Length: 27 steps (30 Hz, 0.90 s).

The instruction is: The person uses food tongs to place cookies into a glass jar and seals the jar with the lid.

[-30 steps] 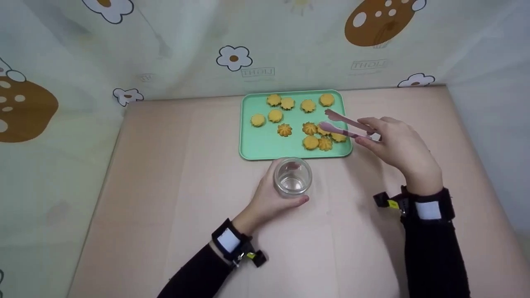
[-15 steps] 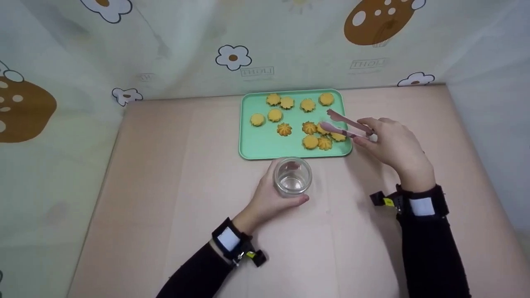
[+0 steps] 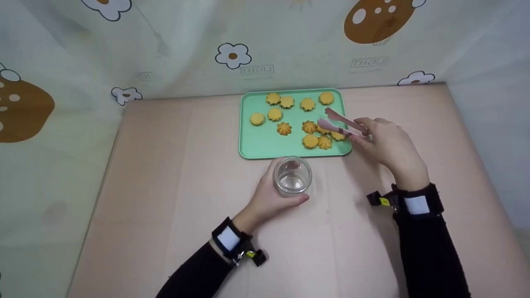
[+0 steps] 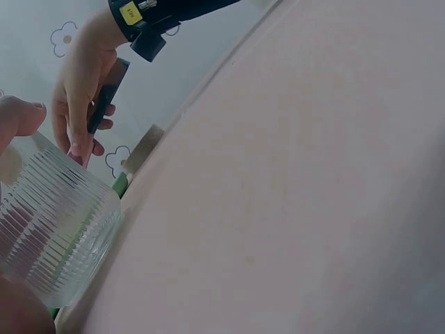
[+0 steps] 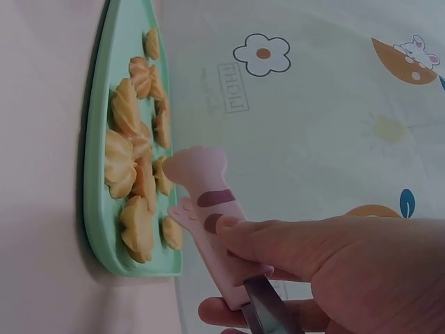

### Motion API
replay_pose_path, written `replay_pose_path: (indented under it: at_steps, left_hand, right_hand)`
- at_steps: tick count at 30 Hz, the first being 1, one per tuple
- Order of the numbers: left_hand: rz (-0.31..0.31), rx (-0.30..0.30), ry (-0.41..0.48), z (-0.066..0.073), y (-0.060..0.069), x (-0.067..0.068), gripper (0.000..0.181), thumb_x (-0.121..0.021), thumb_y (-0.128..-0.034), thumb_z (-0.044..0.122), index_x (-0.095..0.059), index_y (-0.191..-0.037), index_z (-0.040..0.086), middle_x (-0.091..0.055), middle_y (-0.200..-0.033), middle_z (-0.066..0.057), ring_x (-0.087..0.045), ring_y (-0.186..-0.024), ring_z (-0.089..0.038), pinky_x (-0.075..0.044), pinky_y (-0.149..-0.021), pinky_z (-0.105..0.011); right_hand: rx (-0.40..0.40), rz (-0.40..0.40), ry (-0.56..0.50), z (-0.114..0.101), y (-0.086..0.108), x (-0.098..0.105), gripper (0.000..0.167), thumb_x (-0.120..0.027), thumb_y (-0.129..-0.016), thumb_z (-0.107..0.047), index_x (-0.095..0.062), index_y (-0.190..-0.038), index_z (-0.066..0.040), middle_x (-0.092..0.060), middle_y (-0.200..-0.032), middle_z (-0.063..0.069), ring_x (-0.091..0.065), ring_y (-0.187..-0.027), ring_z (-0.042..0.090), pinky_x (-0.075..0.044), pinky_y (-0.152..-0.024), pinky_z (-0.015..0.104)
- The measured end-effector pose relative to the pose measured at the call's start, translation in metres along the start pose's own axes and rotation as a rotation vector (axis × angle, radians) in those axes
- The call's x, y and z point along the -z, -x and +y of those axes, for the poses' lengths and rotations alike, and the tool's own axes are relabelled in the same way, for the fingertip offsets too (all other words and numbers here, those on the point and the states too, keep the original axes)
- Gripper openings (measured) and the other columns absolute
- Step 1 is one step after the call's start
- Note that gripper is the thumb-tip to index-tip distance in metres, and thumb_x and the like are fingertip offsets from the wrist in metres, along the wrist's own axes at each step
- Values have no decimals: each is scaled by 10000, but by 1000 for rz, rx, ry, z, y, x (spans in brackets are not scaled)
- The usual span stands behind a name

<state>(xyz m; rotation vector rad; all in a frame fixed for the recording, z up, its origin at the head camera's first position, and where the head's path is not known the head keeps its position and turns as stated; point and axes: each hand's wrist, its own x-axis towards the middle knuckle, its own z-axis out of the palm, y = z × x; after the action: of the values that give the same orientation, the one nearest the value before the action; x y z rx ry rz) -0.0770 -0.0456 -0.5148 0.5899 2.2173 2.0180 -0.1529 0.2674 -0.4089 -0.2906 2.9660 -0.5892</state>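
My left hand (image 3: 269, 198) curls round a ribbed clear glass jar (image 3: 293, 177) that stands on the table in front of the tray. The jar, with nothing visible inside it, also shows in the left wrist view (image 4: 62, 223). My right hand (image 3: 393, 149) grips pink paw-tipped tongs (image 3: 337, 122) between thumb and fingers. Their two tips are spread apart above the right part of a green tray (image 3: 256, 147), with no cookie between them. Several golden swirled cookies (image 3: 284, 128) lie on the tray, some clustered beneath the tongs (image 5: 208, 202) and partly hidden.
The pale pink table (image 3: 165, 186) holds the tray near its back edge. A patterned curtain (image 3: 186, 49) hangs behind and along both sides. Black wrist straps with small cameras (image 3: 374, 198) stick out from both wrists.
My right hand and forearm have shifted slightly left and the tongs have barely moved, still spread above the cookies. The left hand and jar stay in place.
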Motion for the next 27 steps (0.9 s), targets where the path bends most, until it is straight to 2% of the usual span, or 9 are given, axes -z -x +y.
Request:
replay_pose_path:
  at_steps: [6, 12, 18, 27]
  left_hand:
    - [3, -4, -11, -1, 0, -1, 901, -1022, -755, 241, -524, -1503, 176, -653, -1426, -57, -601, -1362, -185, -465, -1199, -440]
    - [5, -5, -20, -2, 0, -2, 912, -1023, -748, 240, -521, -1507, 183, -658, -1417, -5, -604, -1355, -172, -466, -1199, -433]
    - [5, -20, -18, -5, 1, -2, 901, -1023, -749, 229, -527, -1501, 182, -656, -1421, -62, -607, -1349, -176, -473, -1189, -435]
    - [8, -35, -8, -6, 1, -1, 876, -1019, -757, 234, -537, -1485, 160, -657, -1417, -102, -612, -1343, -208, -480, -1181, -464]
  right_hand:
    - [0, -16, -10, 1, -1, -3, 549, -718, -1072, -340, -616, -1499, -10, -704, -1102, 235, -647, -971, 401, -519, -803, 584]
    - [-9, -53, -10, 2, -1, -4, 556, -704, -1075, -366, -619, -1494, -11, -717, -1170, 258, -651, -1007, 407, -499, -787, 560]
    - [-11, -55, -18, 2, 0, -5, 555, -740, -1051, -360, -644, -1472, -11, -722, -1220, 275, -662, -1050, 424, -522, -844, 597]
    - [-32, -81, -22, 1, -1, -9, 547, -756, -1044, -364, -660, -1461, -24, -732, -1187, 253, -649, -998, 388, -529, -849, 583]
